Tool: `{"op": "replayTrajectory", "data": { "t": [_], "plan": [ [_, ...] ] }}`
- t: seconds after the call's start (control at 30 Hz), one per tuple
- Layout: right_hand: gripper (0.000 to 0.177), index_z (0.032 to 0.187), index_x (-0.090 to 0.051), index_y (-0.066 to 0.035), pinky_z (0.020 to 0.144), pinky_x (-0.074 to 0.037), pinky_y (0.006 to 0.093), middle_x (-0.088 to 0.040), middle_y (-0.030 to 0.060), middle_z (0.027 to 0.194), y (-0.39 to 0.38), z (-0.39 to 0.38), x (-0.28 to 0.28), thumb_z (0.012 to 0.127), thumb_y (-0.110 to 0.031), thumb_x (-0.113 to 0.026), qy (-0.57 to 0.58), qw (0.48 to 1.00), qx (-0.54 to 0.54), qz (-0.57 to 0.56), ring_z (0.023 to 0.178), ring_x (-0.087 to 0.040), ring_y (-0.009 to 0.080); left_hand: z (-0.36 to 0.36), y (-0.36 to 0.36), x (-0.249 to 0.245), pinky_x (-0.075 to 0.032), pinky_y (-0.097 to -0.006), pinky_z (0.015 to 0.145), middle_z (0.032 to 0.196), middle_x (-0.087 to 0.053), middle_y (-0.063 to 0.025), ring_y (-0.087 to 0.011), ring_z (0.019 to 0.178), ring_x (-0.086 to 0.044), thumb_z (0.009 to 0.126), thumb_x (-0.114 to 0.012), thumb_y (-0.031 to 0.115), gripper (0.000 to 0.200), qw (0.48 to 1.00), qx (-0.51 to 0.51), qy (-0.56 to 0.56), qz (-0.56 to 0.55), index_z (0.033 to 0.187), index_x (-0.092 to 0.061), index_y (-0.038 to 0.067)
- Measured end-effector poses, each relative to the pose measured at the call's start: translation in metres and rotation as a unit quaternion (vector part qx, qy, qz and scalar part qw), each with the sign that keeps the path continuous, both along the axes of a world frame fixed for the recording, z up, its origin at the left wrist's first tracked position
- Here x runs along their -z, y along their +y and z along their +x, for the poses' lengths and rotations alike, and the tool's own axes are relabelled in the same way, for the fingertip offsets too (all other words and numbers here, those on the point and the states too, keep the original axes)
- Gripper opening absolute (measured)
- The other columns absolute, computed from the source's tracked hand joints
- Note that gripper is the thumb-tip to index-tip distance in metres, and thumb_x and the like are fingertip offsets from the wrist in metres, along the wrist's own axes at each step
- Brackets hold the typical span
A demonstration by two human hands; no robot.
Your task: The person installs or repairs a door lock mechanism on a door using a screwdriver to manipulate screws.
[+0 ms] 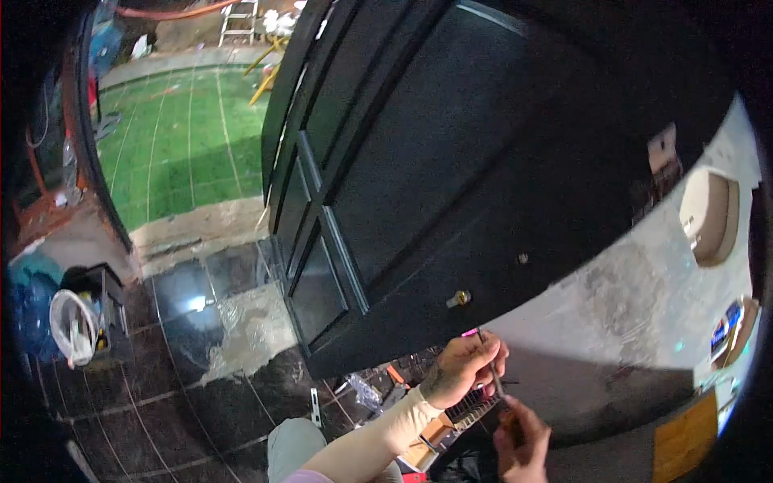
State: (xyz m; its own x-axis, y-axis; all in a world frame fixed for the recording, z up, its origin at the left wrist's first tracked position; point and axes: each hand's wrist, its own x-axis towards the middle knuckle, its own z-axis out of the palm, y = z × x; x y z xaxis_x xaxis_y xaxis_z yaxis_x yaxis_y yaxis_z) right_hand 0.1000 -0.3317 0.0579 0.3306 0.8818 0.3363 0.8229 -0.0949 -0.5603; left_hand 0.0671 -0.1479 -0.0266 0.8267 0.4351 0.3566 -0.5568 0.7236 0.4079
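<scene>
A long thin tool, which looks like a screwdriver (pixel 498 388), runs between my two hands. My left hand (pixel 463 370) is closed around the upper part of its dark shaft, with a small pink spot at the fingertips. Lower down, my right hand (pixel 525 445) is closed round the handle end, which is mostly hidden by the fingers. Just above my left hand is the edge of a black panelled door (pixel 451 193). A brass-coloured fitting (pixel 459 299) sticks out of that door, and a smaller metal piece (pixel 523 258) sits farther along it.
Below my hands lie an open toolbox or case (pixel 439 431) and loose tools. A white bucket (pixel 74 326) with things in it stands on the dark tiled floor (pixel 233 414) at left. Green flooring (pixel 169 137) shows through the doorway. A wooden board (pixel 684 435) leans at right.
</scene>
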Motion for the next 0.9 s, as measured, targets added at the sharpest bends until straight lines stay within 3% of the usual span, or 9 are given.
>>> {"op": "replayTrajectory", "data": {
  "t": [0.07, 0.13, 0.2, 0.3, 0.47, 0.63, 0.73, 0.83, 0.9],
  "plan": [
    [0.085, 0.149, -0.041, 0.001, 0.112, -0.037, 0.0497, -0.046, 0.0261, 0.148, -0.015, 0.001, -0.009, 0.091, -0.056, -0.066, 0.178, 0.978, 0.012, -0.105, 0.143, -0.039, 0.0372, -0.003, -0.003, -0.005, -0.048, -0.022, 0.052, 0.078, -0.06, -0.0024, -0.0063, 0.057, -0.052, 0.105, -0.052, 0.036, 0.034, 1.0, -0.008, 0.013, -0.017, 0.096, -0.06, 0.005],
    [0.065, 0.149, -0.041, 0.003, 0.102, -0.048, 0.0473, -0.057, 0.0249, 0.138, -0.013, 0.019, 0.0, 0.1, -0.037, -0.06, 0.061, 0.99, -0.128, -0.003, 0.127, -0.057, 0.0378, -0.006, -0.007, -0.009, -0.048, -0.0213, 0.054, 0.078, -0.061, -0.0026, -0.008, 0.059, -0.056, 0.103, -0.055, 0.036, 0.033, 0.998, -0.018, 0.041, -0.034, 0.092, -0.06, 0.005],
    [0.043, 0.135, -0.052, 0.005, 0.054, -0.04, 0.0204, -0.06, 0.0037, 0.085, 0.0, -0.014, -0.012, 0.096, -0.01, -0.058, 0.231, 0.966, 0.113, -0.005, 0.063, -0.054, 0.0069, -0.006, -0.016, -0.012, -0.046, -0.0201, 0.055, 0.079, -0.059, -0.0007, -0.0042, 0.062, -0.049, 0.105, -0.051, 0.041, 0.04, 0.996, -0.039, 0.04, -0.063, 0.111, -0.059, 0.002],
    [0.038, 0.128, -0.06, 0.004, 0.065, -0.053, 0.0346, -0.067, 0.018, 0.081, -0.013, 0.028, 0.001, 0.094, -0.014, -0.064, 0.191, 0.978, 0.072, -0.039, 0.068, -0.068, 0.024, 0.018, -0.038, -0.002, -0.047, -0.0225, 0.064, 0.086, -0.062, -0.0026, -0.0065, 0.065, -0.05, 0.106, -0.048, 0.039, 0.045, 0.977, -0.199, 0.022, -0.075, 0.124, -0.056, 0.0],
    [0.036, 0.129, -0.061, 0.003, 0.071, -0.054, 0.034, -0.069, 0.0177, 0.087, 0.001, 0.026, -0.008, 0.098, -0.015, -0.059, -0.037, 0.998, 0.024, -0.054, 0.077, -0.069, 0.0228, 0.023, -0.06, -0.044, -0.045, -0.0309, 0.059, 0.08, -0.055, -0.001, -0.0117, 0.063, -0.047, 0.105, -0.051, 0.038, 0.041, 0.924, -0.156, -0.075, -0.34, 0.121, -0.056, 0.001],
    [0.031, 0.126, -0.06, 0.003, 0.075, -0.055, 0.0349, -0.071, 0.0148, 0.093, -0.001, 0.036, 0.008, 0.098, -0.011, -0.057, -0.036, 0.998, 0.034, -0.046, 0.078, -0.069, 0.0242, 0.025, -0.054, -0.026, -0.032, -0.0247, 0.046, 0.067, -0.036, 0.0051, -0.0064, 0.054, -0.032, 0.104, -0.054, 0.039, 0.033, 0.932, -0.117, -0.156, -0.306, 0.103, -0.056, 0.006],
    [0.027, 0.124, -0.059, 0.001, 0.061, -0.053, 0.0308, -0.066, 0.0078, 0.086, -0.007, 0.031, 0.018, 0.099, -0.008, -0.056, 0.172, 0.982, 0.065, -0.038, 0.064, -0.063, 0.0196, 0.022, -0.052, -0.03, -0.027, -0.0223, 0.042, 0.066, -0.036, 0.0055, -0.0051, 0.05, -0.028, 0.103, -0.054, 0.041, 0.035, 0.936, -0.111, -0.113, -0.314, 0.098, -0.053, 0.006],
    [0.025, 0.124, -0.057, -0.003, 0.046, -0.04, 0.0237, -0.058, 0.0021, 0.079, -0.001, 0.022, 0.005, 0.1, -0.008, -0.054, 0.492, 0.864, 0.106, -0.032, 0.051, -0.049, 0.0108, 0.02, -0.054, -0.038, -0.027, -0.0209, 0.042, 0.066, -0.036, 0.0058, -0.0046, 0.051, -0.03, 0.103, -0.053, 0.045, 0.039, 0.941, -0.134, -0.031, -0.31, 0.096, -0.051, 0.006],
    [0.024, 0.124, -0.056, -0.006, 0.041, -0.033, 0.0217, -0.054, 0.0023, 0.076, 0.003, 0.024, 0.006, 0.101, -0.012, -0.055, 0.567, 0.82, 0.08, -0.021, 0.048, -0.041, 0.0078, 0.018, -0.052, -0.045, -0.028, -0.0208, 0.042, 0.066, -0.037, 0.0057, -0.0045, 0.051, -0.032, 0.103, -0.052, 0.046, 0.041, 0.94, -0.159, 0.017, -0.3, 0.095, -0.05, 0.006]
  ]
}}
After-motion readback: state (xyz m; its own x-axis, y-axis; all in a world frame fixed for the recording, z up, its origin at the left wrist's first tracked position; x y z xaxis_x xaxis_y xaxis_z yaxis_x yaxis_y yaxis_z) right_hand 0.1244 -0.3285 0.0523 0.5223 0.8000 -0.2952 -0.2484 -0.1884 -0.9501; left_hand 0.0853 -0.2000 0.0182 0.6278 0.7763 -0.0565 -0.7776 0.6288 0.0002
